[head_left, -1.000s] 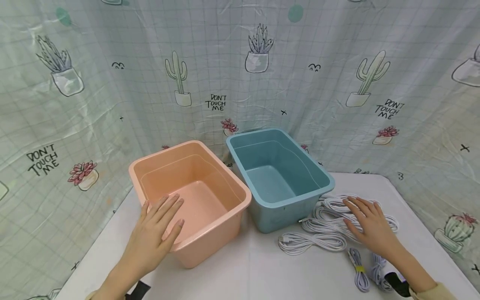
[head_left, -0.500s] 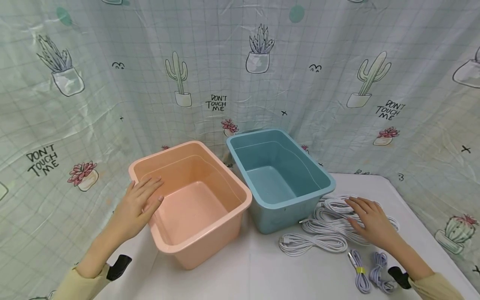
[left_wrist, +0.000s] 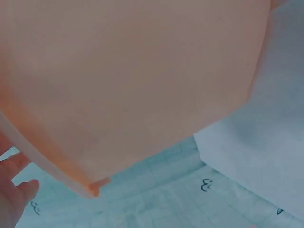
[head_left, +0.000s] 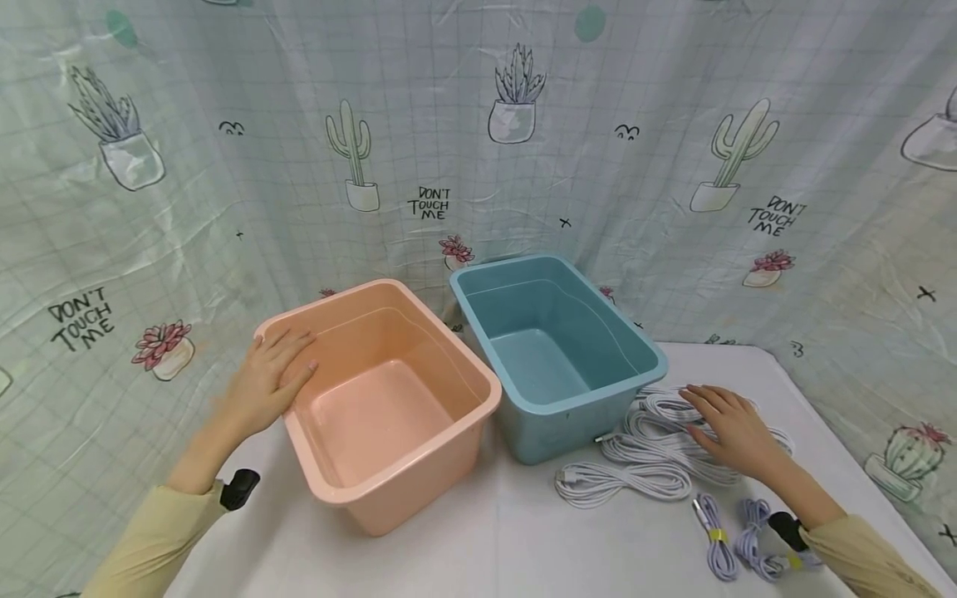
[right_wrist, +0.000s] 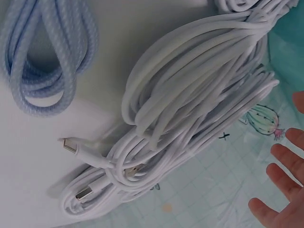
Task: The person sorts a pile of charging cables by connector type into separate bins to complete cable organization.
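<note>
My left hand (head_left: 262,386) is at the left rim of a peach plastic basin (head_left: 426,486), its fingers extended over the edge. In the left wrist view the basin's outer wall (left_wrist: 133,85) fills most of the picture, with the hand (left_wrist: 16,194) beside the rim at lower left; contact is unclear. My right hand (head_left: 733,428) hovers with relaxed fingers over coiled white cables (head_left: 635,483), holding nothing. In the right wrist view those cables (right_wrist: 199,80) show metal plugs, and the right hand (right_wrist: 285,185) is apart from them. Two lilac cable bundles (head_left: 719,552) lie nearer the front.
A blue basin (head_left: 546,428) stands right of the peach one, its rim close to it. Both are bare inside. A white table (head_left: 478,556) carries everything, and a cactus-print curtain (head_left: 419,100) hangs behind and along the sides.
My left hand has moved left and away from me, from above the peach basin's front to its left rim. My right hand has barely shifted; basins and cables stay put.
</note>
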`<action>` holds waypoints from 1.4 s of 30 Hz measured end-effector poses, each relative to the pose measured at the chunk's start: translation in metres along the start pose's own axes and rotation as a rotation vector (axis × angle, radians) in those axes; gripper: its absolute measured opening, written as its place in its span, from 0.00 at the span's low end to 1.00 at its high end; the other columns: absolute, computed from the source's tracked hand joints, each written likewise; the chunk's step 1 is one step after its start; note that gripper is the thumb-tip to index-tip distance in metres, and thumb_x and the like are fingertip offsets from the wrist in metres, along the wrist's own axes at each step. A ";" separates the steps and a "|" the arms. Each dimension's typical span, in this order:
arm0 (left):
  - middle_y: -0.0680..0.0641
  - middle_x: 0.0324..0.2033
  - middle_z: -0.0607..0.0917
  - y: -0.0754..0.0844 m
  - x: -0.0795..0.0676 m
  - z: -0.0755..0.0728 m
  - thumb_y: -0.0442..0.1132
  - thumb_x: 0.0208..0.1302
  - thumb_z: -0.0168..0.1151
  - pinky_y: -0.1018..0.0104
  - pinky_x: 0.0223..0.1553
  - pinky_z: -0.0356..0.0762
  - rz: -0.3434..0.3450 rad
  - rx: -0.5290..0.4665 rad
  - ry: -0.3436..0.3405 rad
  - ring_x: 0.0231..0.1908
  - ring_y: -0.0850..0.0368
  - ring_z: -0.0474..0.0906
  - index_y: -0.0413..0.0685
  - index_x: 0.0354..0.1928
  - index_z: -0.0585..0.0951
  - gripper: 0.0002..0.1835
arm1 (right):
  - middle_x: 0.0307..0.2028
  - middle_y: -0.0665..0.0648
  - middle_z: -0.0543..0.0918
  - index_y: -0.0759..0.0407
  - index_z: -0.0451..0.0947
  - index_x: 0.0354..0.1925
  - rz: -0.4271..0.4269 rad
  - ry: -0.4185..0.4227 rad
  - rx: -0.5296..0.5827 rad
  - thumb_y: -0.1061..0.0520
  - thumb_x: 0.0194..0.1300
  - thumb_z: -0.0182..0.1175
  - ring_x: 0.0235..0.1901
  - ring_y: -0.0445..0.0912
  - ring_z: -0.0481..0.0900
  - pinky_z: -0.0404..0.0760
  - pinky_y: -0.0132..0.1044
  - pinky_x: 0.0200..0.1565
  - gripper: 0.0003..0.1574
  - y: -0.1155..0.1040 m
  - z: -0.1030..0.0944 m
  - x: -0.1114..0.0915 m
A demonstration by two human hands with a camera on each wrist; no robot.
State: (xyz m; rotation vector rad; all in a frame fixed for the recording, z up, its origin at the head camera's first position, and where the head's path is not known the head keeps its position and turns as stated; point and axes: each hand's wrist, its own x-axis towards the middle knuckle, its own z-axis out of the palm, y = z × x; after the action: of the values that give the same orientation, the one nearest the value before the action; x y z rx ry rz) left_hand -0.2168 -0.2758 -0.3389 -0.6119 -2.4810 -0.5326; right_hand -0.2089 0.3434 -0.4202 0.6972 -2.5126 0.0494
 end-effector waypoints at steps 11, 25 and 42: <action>0.34 0.58 0.69 -0.022 0.011 -0.001 0.48 0.62 0.51 0.36 0.60 0.46 -0.067 0.103 -0.077 0.62 0.35 0.56 0.37 0.57 0.69 0.27 | 0.48 0.64 0.76 0.63 0.72 0.51 0.008 -0.141 -0.070 0.56 0.47 0.66 0.49 0.60 0.71 0.67 0.59 0.48 0.31 0.010 0.018 0.011; 0.32 0.61 0.64 -0.043 0.028 -0.006 0.50 0.65 0.45 0.37 0.62 0.41 -0.104 0.224 -0.245 0.65 0.34 0.49 0.39 0.62 0.64 0.28 | 0.46 0.61 0.79 0.59 0.71 0.55 0.002 -0.223 -0.096 0.49 0.52 0.63 0.48 0.58 0.73 0.67 0.61 0.47 0.33 0.037 0.035 -0.001; 0.34 0.60 0.67 -0.040 0.052 0.011 0.49 0.68 0.41 0.36 0.60 0.46 -0.113 0.216 -0.185 0.63 0.34 0.54 0.39 0.60 0.67 0.26 | 0.45 0.59 0.78 0.52 0.66 0.58 0.032 -0.300 -0.075 0.45 0.59 0.55 0.45 0.58 0.75 0.69 0.58 0.42 0.30 0.050 0.040 -0.010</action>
State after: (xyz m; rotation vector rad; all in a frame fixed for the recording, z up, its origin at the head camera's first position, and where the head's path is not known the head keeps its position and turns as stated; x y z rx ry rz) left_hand -0.2813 -0.2870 -0.3280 -0.4554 -2.7135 -0.2524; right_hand -0.2455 0.3849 -0.4545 0.6766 -2.7947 -0.1488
